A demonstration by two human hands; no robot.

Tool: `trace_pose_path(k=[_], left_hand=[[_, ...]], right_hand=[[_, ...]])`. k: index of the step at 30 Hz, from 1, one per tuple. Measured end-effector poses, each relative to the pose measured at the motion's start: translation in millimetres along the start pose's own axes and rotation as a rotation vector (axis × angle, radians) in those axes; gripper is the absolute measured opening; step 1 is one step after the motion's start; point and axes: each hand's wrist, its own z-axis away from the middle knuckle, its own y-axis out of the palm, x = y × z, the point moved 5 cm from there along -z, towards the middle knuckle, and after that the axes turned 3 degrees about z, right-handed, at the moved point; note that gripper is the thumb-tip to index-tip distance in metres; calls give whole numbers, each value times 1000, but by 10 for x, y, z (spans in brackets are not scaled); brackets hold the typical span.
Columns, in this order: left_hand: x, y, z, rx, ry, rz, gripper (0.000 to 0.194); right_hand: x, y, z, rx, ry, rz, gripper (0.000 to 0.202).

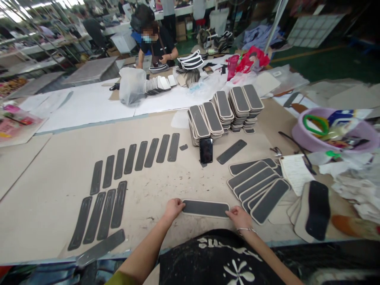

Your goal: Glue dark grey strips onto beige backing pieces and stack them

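Between my two hands lies a long grey panel with a beige border, held level just above or on the table. My left hand pinches its left end. The right end is pinched by my right hand, which has a bracelet at the wrist. Just right of that hand, several similar bordered panels lie fanned out over one another. Dark grey strips without a border are laid out in two rows on the left side, with one strip slanted near the front edge.
Stacks of bordered panels stand at the back, with a black phone against them. A purple basin, a notepad and a dark curved piece are at right. Across the table a masked co-worker handles pieces near a plastic bag.
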Motion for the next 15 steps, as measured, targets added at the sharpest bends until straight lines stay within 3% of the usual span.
trace_pose_path(k=[15], left_hand=[[-18,62,-38,-23,18,-97,16]], right_hand=[[75,-50,50,-43,10,33,22]])
